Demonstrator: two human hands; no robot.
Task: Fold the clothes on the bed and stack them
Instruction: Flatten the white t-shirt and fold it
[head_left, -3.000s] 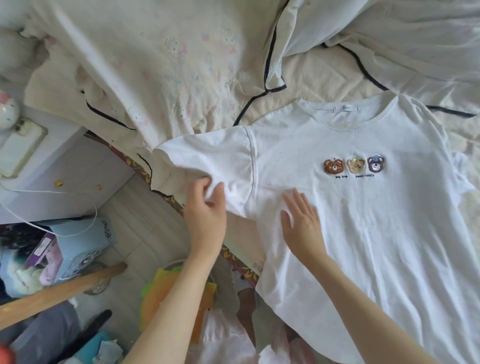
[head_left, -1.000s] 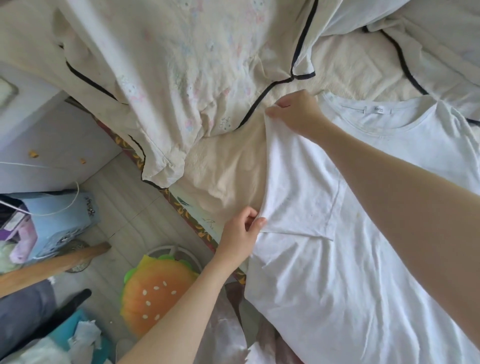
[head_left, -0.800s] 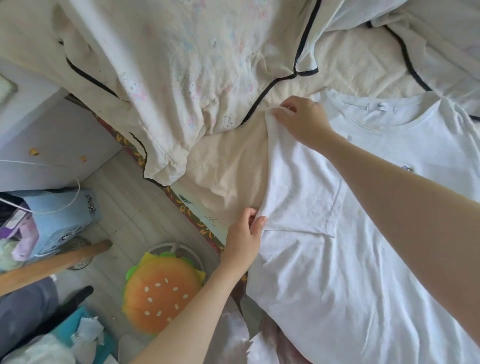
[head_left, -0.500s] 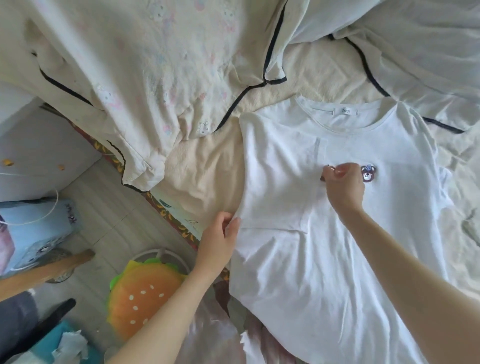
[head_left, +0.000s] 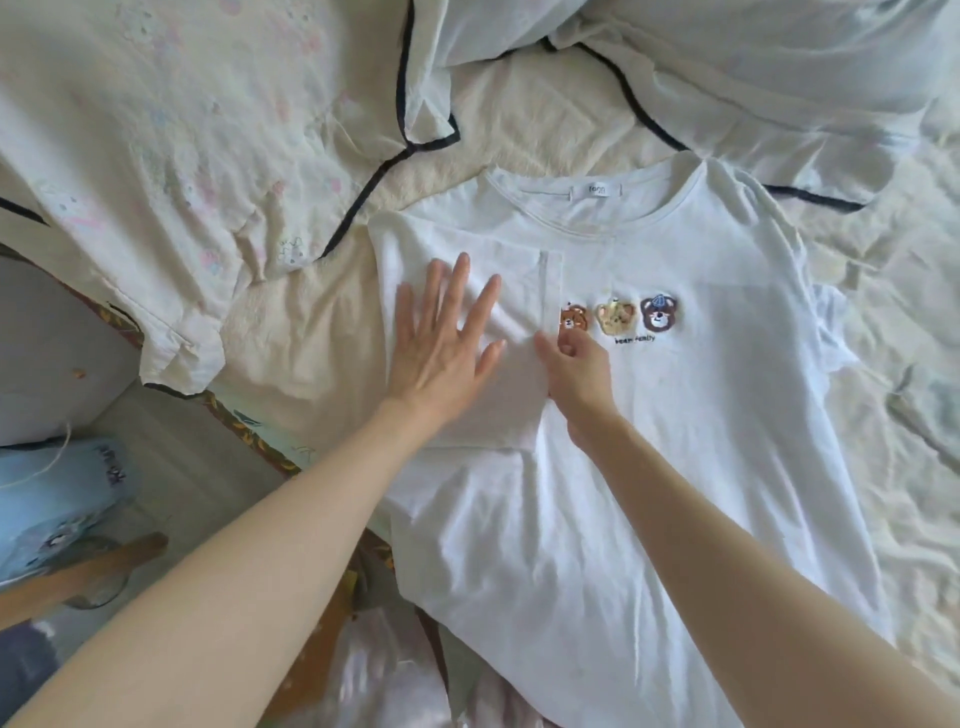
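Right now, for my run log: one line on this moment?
left hand: flat on folded sleeve | right hand: pinching sleeve edge | T-shirt: right sleeve unfolded

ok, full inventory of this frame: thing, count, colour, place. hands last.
T-shirt: 1, white, flat on the bed, one sleeve folded in over the chest.
Bear patches: 3, brown and tan, in a row on the shirt's chest.
Neck label: 1, white, inside the collar.
Quilt: 1, cream with faint floral print and dark piping, bunched at the upper left.
Bedsheet: 1, off-white, wrinkled, under the shirt.
Blue item: 1, light blue, on the floor at left; cannot tell what it is.
Wooden pole: 1, brown, lower left.
Left hand: fingers spread, pressing flat on the folded sleeve.
Right hand: pinching the sleeve's edge beside the patches.
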